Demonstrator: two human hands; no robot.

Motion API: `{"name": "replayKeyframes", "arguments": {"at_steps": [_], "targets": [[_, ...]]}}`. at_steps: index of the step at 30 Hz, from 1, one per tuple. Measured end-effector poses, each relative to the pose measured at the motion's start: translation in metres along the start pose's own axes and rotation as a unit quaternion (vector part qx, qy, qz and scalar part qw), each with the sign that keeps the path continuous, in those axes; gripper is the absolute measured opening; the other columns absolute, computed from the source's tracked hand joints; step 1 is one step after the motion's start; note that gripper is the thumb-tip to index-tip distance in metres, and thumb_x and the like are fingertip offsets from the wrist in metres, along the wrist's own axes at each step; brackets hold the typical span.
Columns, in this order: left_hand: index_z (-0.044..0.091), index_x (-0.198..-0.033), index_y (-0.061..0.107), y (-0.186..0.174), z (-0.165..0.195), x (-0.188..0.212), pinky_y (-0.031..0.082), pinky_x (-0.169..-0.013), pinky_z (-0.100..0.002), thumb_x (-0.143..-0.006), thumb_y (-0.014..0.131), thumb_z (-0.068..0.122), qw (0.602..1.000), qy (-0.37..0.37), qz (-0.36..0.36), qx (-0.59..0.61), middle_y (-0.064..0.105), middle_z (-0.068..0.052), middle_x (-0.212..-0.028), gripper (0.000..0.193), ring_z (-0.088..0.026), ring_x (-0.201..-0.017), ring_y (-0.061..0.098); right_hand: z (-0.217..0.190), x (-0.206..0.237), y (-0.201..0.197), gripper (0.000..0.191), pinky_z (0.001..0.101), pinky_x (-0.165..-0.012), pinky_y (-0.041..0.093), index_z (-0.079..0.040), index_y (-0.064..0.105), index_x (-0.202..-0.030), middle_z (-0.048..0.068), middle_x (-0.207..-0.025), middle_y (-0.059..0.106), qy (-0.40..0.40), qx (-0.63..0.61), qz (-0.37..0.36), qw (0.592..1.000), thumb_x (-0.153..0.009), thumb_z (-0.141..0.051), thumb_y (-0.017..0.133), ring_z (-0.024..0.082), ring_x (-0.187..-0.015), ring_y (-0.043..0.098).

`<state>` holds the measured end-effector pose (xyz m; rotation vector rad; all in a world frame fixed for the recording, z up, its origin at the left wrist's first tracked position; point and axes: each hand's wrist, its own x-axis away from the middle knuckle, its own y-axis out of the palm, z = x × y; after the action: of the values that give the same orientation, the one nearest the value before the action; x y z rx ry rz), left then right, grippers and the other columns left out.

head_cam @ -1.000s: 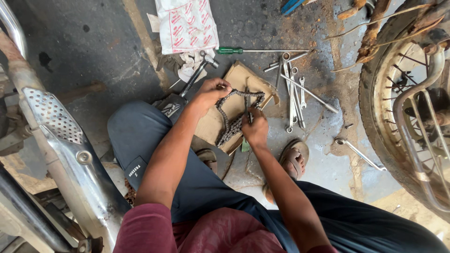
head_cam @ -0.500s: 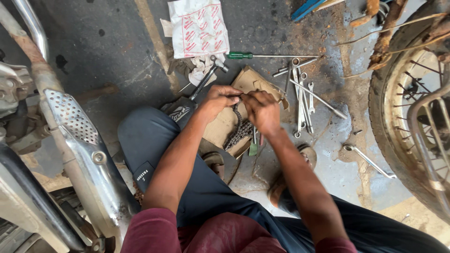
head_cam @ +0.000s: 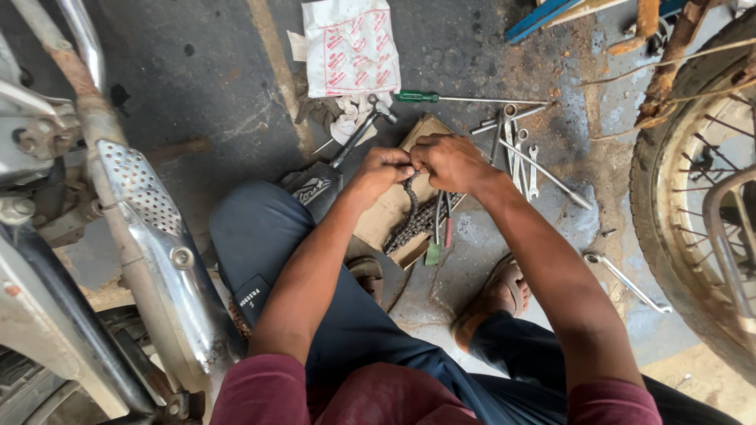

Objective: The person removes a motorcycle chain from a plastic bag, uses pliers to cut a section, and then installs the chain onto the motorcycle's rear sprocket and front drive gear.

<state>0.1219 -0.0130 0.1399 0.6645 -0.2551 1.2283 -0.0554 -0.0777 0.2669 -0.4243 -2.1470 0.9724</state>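
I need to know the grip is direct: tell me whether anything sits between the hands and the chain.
Nothing visible does. The left hand and right hand both pinch the top of the chain directly; the rest hangs onto the cardboard.

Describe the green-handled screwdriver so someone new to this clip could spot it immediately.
Start at the red-and-white printed bag at top centre of the floor. Just below its lower right corner lies the screwdriver, pointing right toward the wrenches. It alone has a green handle and a long thin shaft.
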Motion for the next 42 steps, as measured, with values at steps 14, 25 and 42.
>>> {"name": "replayKeyframes", "arguments": {"at_steps": [14, 25, 42], "targets": [[0.001, -0.111, 0.072, -0.007, -0.010, -0.007, 0.059, -0.079, -0.030, -0.090, 0.069, -0.002, 0.998, -0.004, -0.013, 0.057, 0.072, -0.004, -0.102, 0.021, -0.013, -0.091, 0.067, 0.004, -0.011, -0.016, 0.030, 0.0431, -0.089, 0.056, -0.006, 0.074, -0.107, 0.014, -0.107, 0.073, -0.060, -0.064, 0.042, 0.995, -0.079, 0.001, 0.065, 0.036, -0.097, 0.071], [0.001, -0.106, 0.072, -0.011, -0.003, -0.009, 0.057, -0.077, -0.027, -0.091, 0.069, -0.004, 0.997, 0.021, -0.027, 0.075, 0.073, -0.003, -0.102, 0.017, -0.011, -0.090, 0.066, -0.014, -0.027, -0.034, 0.031, 0.0484, -0.078, 0.056, -0.005, 0.069, -0.098, 0.011, -0.103, 0.071, -0.050, 0.049, -0.026, 0.997, -0.067, 0.000, 0.071, 0.034, -0.093, 0.070], [0.001, -0.090, 0.077, -0.023, -0.017, -0.007, 0.054, -0.062, -0.034, -0.066, 0.077, 0.006, 0.977, -0.054, 0.060, -0.196, 0.076, -0.014, -0.082, 0.025, -0.021, -0.073, 0.072, 0.037, -0.066, 0.105, 0.014, 0.0452, -0.077, 0.060, -0.017, 0.082, -0.093, 0.018, -0.089, 0.075, 0.267, -0.089, 0.256, 0.925, -0.081, -0.015, 0.074, 0.037, -0.079, 0.073]]}}
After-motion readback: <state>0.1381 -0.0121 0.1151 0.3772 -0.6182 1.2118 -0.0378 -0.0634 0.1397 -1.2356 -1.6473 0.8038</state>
